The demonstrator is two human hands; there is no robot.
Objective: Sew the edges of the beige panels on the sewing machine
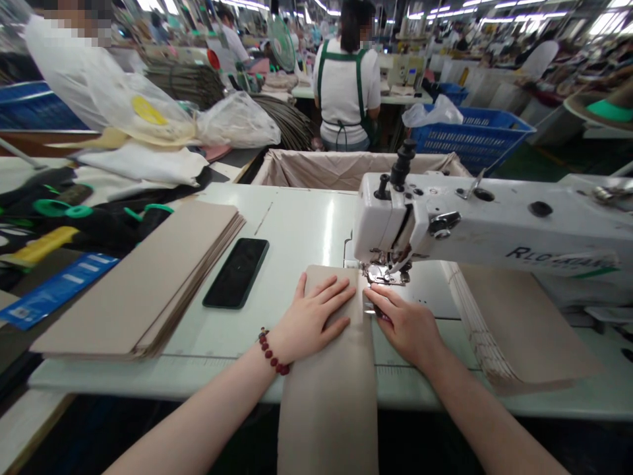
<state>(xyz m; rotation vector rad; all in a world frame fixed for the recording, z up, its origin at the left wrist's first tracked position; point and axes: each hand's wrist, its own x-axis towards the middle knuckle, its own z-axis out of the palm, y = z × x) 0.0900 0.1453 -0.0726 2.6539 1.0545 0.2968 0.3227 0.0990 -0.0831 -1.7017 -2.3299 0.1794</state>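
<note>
A long beige fabric panel (329, 396) lies on the sewing table and hangs over its front edge. My left hand (324, 307) rests flat on it, fingers spread. At the panel's right edge, just in front of the presser foot (383, 272), is my right hand (403, 323). Its forefinger reaches to the panel's edge while the other fingers curl round small thread snips (370, 309); only their metal tips show clearly. The white sewing machine (484, 218) stands over the far right corner of the panel.
A stack of beige panels (148, 270) lies at the left, with a black phone (236, 273) beside it. More panels (524, 323) are piled under the machine arm. Behind the table stands a cloth-lined bin (316, 168); a person in a green apron (346, 86) is beyond it.
</note>
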